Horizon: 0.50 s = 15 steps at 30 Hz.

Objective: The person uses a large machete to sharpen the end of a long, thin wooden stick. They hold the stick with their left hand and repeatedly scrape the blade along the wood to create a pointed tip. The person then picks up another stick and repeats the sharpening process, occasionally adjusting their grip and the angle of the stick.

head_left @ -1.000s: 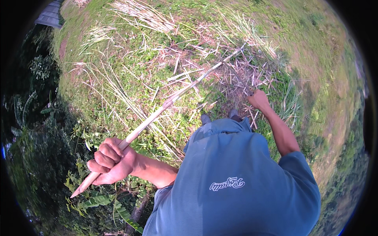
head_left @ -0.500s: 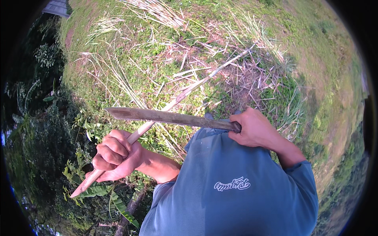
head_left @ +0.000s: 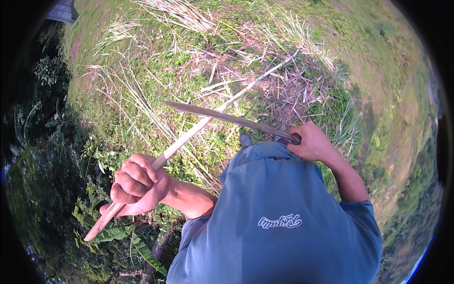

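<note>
My left hand (head_left: 138, 183) is closed in a fist around a long pale stalk (head_left: 185, 136), which has a slanted cut at its near end. The stalk slopes away to the upper right, its thin far end over the littered ground. In my right hand (head_left: 313, 143) is the handle of a machete (head_left: 241, 121), gripped in front of my waist. Its long dull blade points left, tilted slightly away from me. About midway along the stalk the blade crosses over it; whether the two touch, I cannot tell.
Chopped stalk pieces (head_left: 283, 92) litter the grass beyond my feet. A bundle of pale stalks (head_left: 177, 12) lies farther off, with long leafy stalks (head_left: 137, 94) at left. Dark bushes (head_left: 47, 165) and a banana-like leaf (head_left: 146, 251) stand on the left side.
The machete has moved outward along the stalk, away from my left hand, and its blade has tilted more. My right hand has shifted slightly right and away. My left grip stays nearly still.
</note>
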Tool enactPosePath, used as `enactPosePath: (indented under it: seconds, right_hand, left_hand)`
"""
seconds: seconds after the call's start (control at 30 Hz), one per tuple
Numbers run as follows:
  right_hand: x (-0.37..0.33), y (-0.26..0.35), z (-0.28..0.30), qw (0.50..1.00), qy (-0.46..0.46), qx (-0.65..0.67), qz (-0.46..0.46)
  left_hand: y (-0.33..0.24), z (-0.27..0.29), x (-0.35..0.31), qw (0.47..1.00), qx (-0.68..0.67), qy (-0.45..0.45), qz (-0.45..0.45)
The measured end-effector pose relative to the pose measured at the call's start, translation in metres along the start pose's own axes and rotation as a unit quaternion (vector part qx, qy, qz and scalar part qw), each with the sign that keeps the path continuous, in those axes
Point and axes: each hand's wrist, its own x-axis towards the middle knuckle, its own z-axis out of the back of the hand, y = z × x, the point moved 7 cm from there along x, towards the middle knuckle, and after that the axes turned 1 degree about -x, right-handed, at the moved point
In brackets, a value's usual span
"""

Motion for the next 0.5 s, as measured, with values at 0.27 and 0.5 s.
enactPosePath:
  seconds: [0.27,0.5]
  right_hand:
    - [0.055,-0.111,-0.022,0.976,-0.116,-0.021,-0.182]
    - [0.013,0.062,-0.016,0.995,-0.047,0.081,0.033]
  left_hand:
    - [-0.027,0.034,0.002,0.972,0.152,-0.137,-0.114]
    - [-0.030,0.047,-0.004,0.876,0.380,-0.207,-0.214]
